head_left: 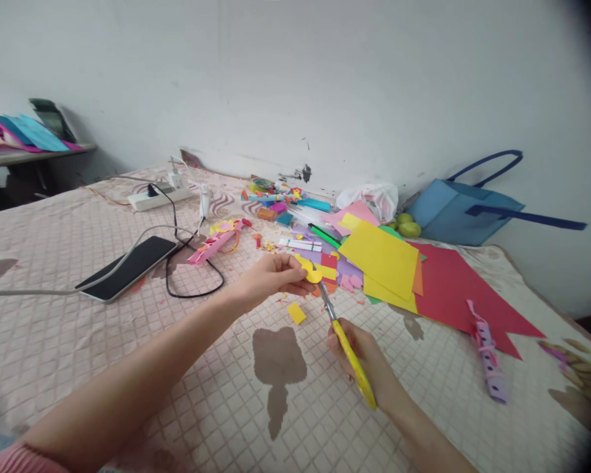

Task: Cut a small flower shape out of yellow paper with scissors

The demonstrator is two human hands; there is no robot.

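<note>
My left hand (282, 276) pinches a small curved piece of yellow paper (313, 274) above the table. In my right hand (362, 355) is a pair of scissors (347, 345) with yellow handles, its metal blades pointing up toward the paper's lower edge. Whether the blades touch the paper I cannot tell. Below my left hand a small yellow paper scrap (296, 313) lies on the patterned cloth (217, 368). Just beyond the hands are scattered colored paper bits and a white pen-like stick (300, 245).
Yellow sheets (381, 259) and a large red sheet (458, 282) lie to the right, with a purple paper roll (490, 361) nearby. A blue bag (465, 207) stands at the back right. On the left are a black tablet-like device (132, 266), cables and a power strip (160, 197).
</note>
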